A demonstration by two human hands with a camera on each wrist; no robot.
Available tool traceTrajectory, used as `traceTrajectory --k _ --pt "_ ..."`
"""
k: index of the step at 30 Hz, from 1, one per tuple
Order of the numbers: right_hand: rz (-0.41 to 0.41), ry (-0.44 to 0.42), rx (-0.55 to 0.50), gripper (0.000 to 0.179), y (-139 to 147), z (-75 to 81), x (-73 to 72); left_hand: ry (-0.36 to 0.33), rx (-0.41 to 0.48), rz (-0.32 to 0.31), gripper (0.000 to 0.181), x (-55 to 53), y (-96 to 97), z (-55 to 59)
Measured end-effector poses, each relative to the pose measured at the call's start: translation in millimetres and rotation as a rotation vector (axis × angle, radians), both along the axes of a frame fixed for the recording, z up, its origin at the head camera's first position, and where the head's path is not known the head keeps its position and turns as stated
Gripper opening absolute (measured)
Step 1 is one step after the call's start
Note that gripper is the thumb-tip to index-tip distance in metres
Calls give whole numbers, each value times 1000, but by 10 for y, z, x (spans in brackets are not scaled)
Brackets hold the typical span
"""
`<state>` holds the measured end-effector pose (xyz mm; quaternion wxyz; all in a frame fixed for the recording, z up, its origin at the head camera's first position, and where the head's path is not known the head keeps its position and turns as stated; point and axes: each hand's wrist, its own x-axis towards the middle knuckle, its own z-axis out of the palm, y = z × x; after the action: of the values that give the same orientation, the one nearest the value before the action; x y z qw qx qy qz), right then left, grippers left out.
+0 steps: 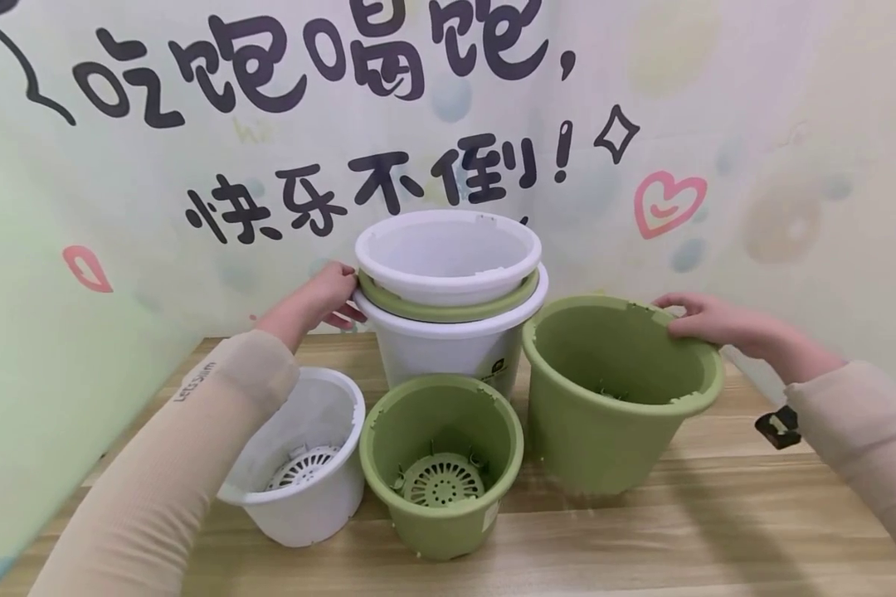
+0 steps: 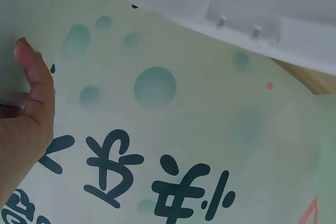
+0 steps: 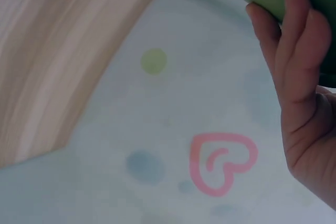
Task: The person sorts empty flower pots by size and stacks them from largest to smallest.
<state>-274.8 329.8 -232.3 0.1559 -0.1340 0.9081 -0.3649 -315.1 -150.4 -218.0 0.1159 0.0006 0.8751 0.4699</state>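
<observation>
My left hand (image 1: 327, 294) is at the left side of a stack of pots, fingers right at the rim of its large white flowerpot (image 1: 448, 348). A green rim (image 1: 451, 313) shows above that one, topped by a smaller white pot (image 1: 451, 290). At the right, my right hand (image 1: 705, 319) grips the far right rim of a large green flowerpot (image 1: 605, 439), which leans toward me. In the right wrist view, fingers (image 3: 296, 40) lie against its green outer wall. Beneath my left forearm stands a small white pot (image 1: 309, 510) with a slotted bottom.
A small green pot (image 1: 448, 531) with a slotted bottom stands at front centre. These pots are on a wood-grain table (image 1: 605, 555) before a printed wall covering (image 1: 567, 149). A small black object (image 1: 779, 427) is near the right sleeve (image 1: 859, 423).
</observation>
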Motion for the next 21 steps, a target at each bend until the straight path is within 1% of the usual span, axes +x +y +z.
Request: traceTrajectory --k 7,11,14,17,21 --pt "-67 36 119 51 149 345 23 -1 -4 9 39 17 17 2" --pt "-116 69 149 53 271 528 28 1 -1 13 39 24 28 5" --pt "-151 111 142 57 361 679 26 -2 5 8 38 25 28 -3" --pt "-176 135 110 58 413 860 11 -3 7 6 38 26 18 -15" --pt "-200 122 48 57 403 1133 -29 8 8 4 39 29 14 -17"
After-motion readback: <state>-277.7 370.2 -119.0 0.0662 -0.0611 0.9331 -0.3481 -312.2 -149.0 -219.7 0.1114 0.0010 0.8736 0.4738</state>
